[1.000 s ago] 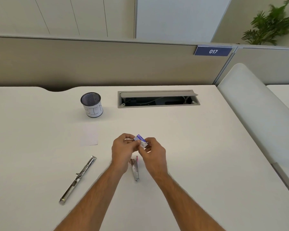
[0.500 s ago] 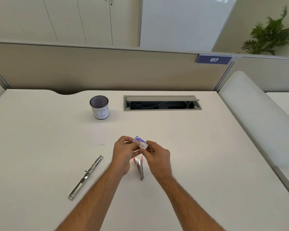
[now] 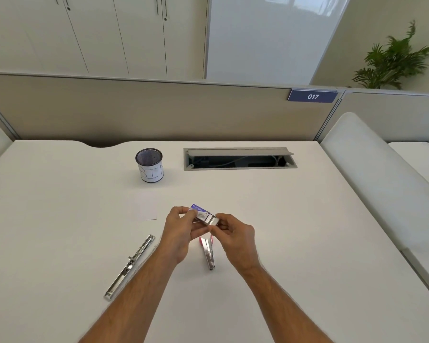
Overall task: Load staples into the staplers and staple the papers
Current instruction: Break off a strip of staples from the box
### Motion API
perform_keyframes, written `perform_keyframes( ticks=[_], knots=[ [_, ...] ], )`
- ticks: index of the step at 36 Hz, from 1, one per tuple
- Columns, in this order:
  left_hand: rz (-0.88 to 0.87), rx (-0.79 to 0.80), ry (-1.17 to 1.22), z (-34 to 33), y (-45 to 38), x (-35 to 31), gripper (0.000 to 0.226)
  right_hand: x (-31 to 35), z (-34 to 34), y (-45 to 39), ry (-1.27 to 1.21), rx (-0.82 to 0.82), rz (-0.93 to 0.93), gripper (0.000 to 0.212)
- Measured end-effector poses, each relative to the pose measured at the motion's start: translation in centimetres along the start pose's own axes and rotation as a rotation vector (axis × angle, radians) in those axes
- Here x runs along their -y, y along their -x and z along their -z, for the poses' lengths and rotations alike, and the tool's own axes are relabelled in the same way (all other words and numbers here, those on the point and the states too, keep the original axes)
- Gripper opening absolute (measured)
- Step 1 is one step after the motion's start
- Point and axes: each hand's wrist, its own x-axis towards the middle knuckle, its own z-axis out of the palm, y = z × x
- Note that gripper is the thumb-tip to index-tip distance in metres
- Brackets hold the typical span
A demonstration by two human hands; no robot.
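A small blue-and-white staple box (image 3: 200,212) is held above the middle of the desk. My left hand (image 3: 180,231) grips its blue sleeve. My right hand (image 3: 234,232) pinches the inner tray (image 3: 213,221), which sticks out of the sleeve to the right. Below the hands a small pink-and-metal stapler (image 3: 207,252) lies on the desk, partly hidden by my fingers. A long silver stapler (image 3: 130,265), swung open flat, lies to the left. A small white paper (image 3: 148,206) lies flat beyond it.
A mesh pen cup (image 3: 149,165) with a white label stands at the back left. An open cable hatch (image 3: 239,158) is set into the desk (image 3: 307,243) at the back. A padded divider (image 3: 377,179) runs along the right side.
The inner tray now sticks further out of the sleeve to the right, with my right hand on it. The camera has tilted up a little.
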Motion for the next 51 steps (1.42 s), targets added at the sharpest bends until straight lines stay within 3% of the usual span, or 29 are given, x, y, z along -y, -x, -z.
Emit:
perform_keyframes(
  ticks=[6,11,20,28,44,51],
  knots=[
    [-0.023,0.016,-0.035,0.0,0.1,-0.2,0.013,-0.1,0.2,0.0,-0.015,0.011,-0.021,0.021],
    [-0.067,0.018,-0.082,0.1,0.5,-0.3,0.025,0.0,0.2,-0.1,0.032,0.046,-0.023,0.034],
    [-0.102,0.001,-0.070,0.0,0.5,-0.3,0.026,0.9,-0.3,-0.4,-0.111,-0.036,-0.116,0.024],
    [-0.097,-0.004,-0.028,0.1,0.3,-0.5,0.026,0.6,-0.1,-0.7,-0.169,0.016,-0.111,0.025],
    [-0.058,0.022,-0.121,0.9,0.0,-0.8,0.030,0.8,1.5,-3.5,0.286,0.300,0.117,0.020],
    [-0.028,0.035,-0.106,1.2,-0.3,-0.8,0.026,1.7,2.1,-3.9,0.366,0.393,0.159,0.016]
  ],
)
